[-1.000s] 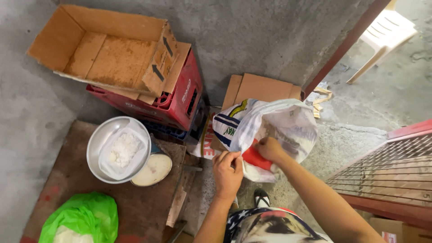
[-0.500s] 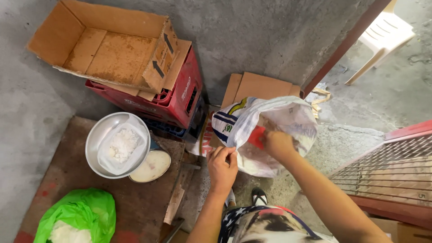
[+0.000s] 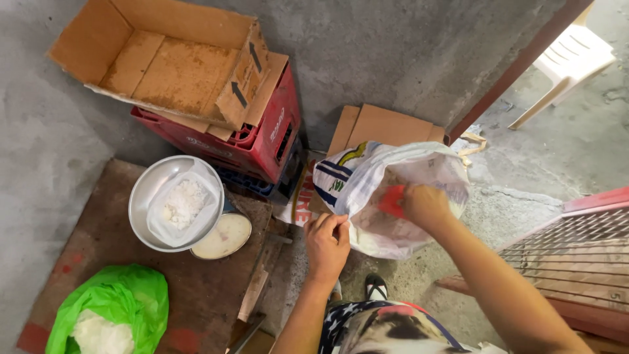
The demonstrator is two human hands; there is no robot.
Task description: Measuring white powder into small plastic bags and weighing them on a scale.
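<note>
- Head view: the left hand [image 3: 327, 239] pinches the near rim of a white woven sack [image 3: 393, 196], thumb and fingers closed on the fabric and holding the mouth open. The sack stands on the concrete floor [image 3: 524, 216], leaning against a flattened piece of cardboard [image 3: 383, 126] by the wall.
- The right hand [image 3: 426, 204] is inside the sack's mouth, closed around a red scoop [image 3: 392, 200]; only part of the scoop shows, and I cannot tell whether it is loaded.
- Risk: the sack's wall is limp and held at one point only. If the pinch slips, the rim would likely fold over the scoop and spill the white contents onto the floor.
- Risk: the sack leans rather than stands firm; a hard pull with the scoop could tip it toward the person's sandalled foot [image 3: 375, 288].
- To the left, on a brown wooden board [image 3: 98, 262], sits a metal bowl [image 3: 141, 200] lined with a clear plastic bag [image 3: 183, 206] of white grains, well apart from the sack. Carrying a full scoop across that gap could scatter grains.
- A round pale lid [image 3: 223, 237] touches the bowl's edge; a green plastic bag [image 3: 108, 314] with white contents lies near the board's corner. A red crate [image 3: 262, 141] with an open cardboard box [image 3: 164, 59] on top stands behind.
</note>
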